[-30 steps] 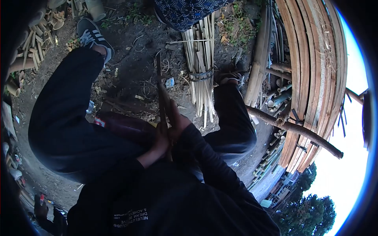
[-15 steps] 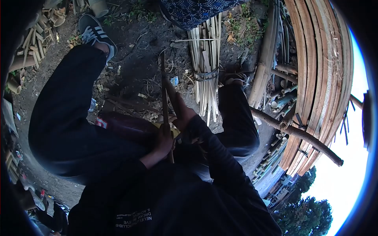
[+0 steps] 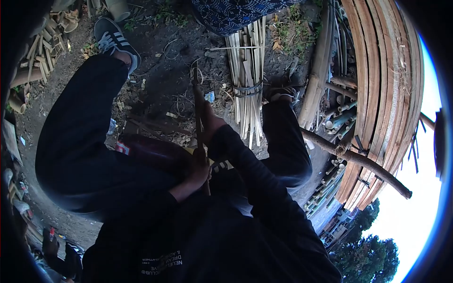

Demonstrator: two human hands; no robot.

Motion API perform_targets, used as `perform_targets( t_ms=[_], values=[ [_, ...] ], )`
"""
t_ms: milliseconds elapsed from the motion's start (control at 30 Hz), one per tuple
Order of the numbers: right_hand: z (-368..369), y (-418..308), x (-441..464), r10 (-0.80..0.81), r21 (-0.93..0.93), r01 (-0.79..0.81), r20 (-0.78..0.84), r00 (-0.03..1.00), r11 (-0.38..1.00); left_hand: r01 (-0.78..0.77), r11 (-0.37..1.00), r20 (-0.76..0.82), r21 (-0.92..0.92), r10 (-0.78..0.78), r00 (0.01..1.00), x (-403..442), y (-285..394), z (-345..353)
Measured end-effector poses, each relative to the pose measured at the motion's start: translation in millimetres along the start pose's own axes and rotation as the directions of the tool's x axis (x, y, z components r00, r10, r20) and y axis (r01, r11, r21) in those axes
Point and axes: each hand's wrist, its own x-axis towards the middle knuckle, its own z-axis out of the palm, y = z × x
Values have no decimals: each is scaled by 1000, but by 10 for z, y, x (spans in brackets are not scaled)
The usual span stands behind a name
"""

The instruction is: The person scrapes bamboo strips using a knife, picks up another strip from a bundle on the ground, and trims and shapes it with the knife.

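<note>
A long, thin wooden or bamboo strip (image 3: 198, 120) runs up and away from my lap. My left hand (image 3: 198, 167) is closed around its lower part, near my body. Higher up, my right hand (image 3: 211, 120) is closed on a dark, flat, knife-like tool (image 3: 200, 96), which lies against the strip's right side. Shadow hides the tool's handle and exact shape. Below the hands, a dark reddish rounded object (image 3: 155, 152) rests between my legs.
A tied bundle of pale split strips (image 3: 247, 78) lies ahead, beside a patterned blue cloth (image 3: 236, 14). Long planks (image 3: 377, 94) and a branch pole (image 3: 363, 160) stand on the right. Cut bamboo pieces (image 3: 45, 49) are piled at upper left.
My right hand has moved up and away along the strip with the tool. My left hand still grips the strip in nearly the same place.
</note>
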Motion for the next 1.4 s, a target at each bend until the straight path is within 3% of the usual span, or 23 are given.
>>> perform_targets(
  t_ms=[67,100,167,200,267,333,400,433,467,533,567,733,800,833,933,967,1000,1067,1200,1267,1333,1400],
  values=[
    [-45,-5,-93,13,33,-13,3,1000,999,23,976,368,-215,59,928,345,-454,-391],
    [32,108,-105,-17,31,18,-33,999,999,21,977,379,-210,62,923,264,-390,-288],
    [69,113,-68,-61,21,63,-77,995,998,-53,998,78,26,51,996,47,-159,-69],
    [126,100,-32,-23,11,24,-70,997,1000,-62,998,74,19,60,995,265,-321,-268],
    [180,34,-4,20,8,-19,-51,999,1000,176,919,434,-352,-7,901,829,-912,-887],
    [76,-34,15,74,7,-75,78,994,997,204,897,458,-392,-1,889,635,-801,-722],
    [-25,125,-38,60,28,-62,68,996,998,213,880,500,-424,31,865,238,-363,-188],
    [-67,231,-59,42,49,-46,81,996,998,-23,990,255,-137,58,965,-138,-94,184],
    [-55,336,-120,37,46,-41,78,996,998,-175,962,7,211,177,984,-393,87,400],
    [40,525,-337,-108,89,122,-148,983,988,-219,926,22,307,224,974,-576,230,487],
    [-212,230,-526,79,58,-72,-124,989,996,-272,877,50,395,275,960,-571,280,525],
    [-278,358,-353,121,187,-111,-43,992,976,-249,879,63,407,245,968,-378,277,446],
    [-122,450,-243,-42,94,64,-222,974,993,-232,888,22,397,244,970,-344,311,422],
    [-229,307,-292,110,184,-96,-67,992,978,-252,880,34,402,261,965,-345,304,419],
    [-137,311,-405,82,179,-60,-117,990,982,-290,852,57,435,296,954,-359,265,433],
    [41,349,-417,-205,85,256,-384,900,963,-315,828,65,463,323,944,-354,290,446],
    [92,429,-324,-208,84,257,-378,902,963,-313,831,60,460,323,945,-349,311,454],
    [45,340,-281,-17,154,60,-263,965,986,-284,825,60,488,292,954,-396,344,470],
    [42,505,-340,-129,171,183,-286,950,968,-241,852,22,466,261,965,-364,407,507],
    [33,503,-292,-114,123,152,-272,955,981,-200,871,16,449,216,976,-385,366,475],
    [-215,530,78,49,178,-20,-158,986,984,-206,878,36,432,211,977,-368,308,444],
    [-133,529,143,-15,128,47,-246,969,991,-237,880,56,412,236,970,-307,356,424]
  ],
)
